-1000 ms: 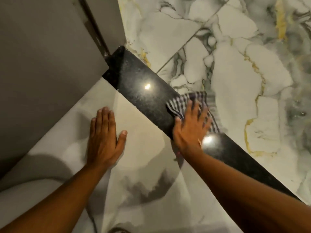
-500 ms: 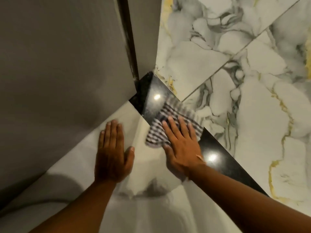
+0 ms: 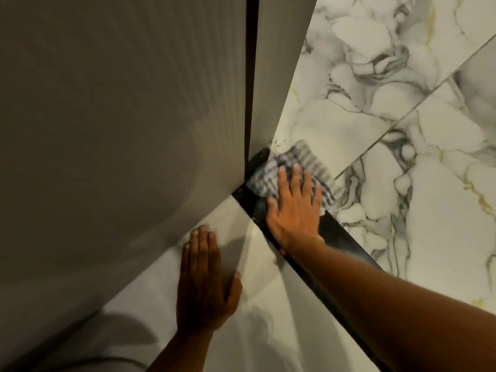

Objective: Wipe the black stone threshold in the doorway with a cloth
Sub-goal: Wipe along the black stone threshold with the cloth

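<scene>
Writing: none could be read on any surface.
Threshold: one black stone threshold [image 3: 338, 234], a polished narrow strip that ran diagonally between two floors and ended at the grey door frame [image 3: 279, 76].
Cloth: one checked cloth [image 3: 271, 175], soft and rumpled, lay on the far end of the strip beside the frame, one edge spilling onto the veined marble tiles [image 3: 402, 157].
Right hand: the right hand [image 3: 292, 210] lay flat on the cloth, fingers spread, pressing it down.
Left hand: the left hand [image 3: 204, 283] rested palm down on the pale glossy floor [image 3: 268, 331], fingers together, thumb apart.
</scene>
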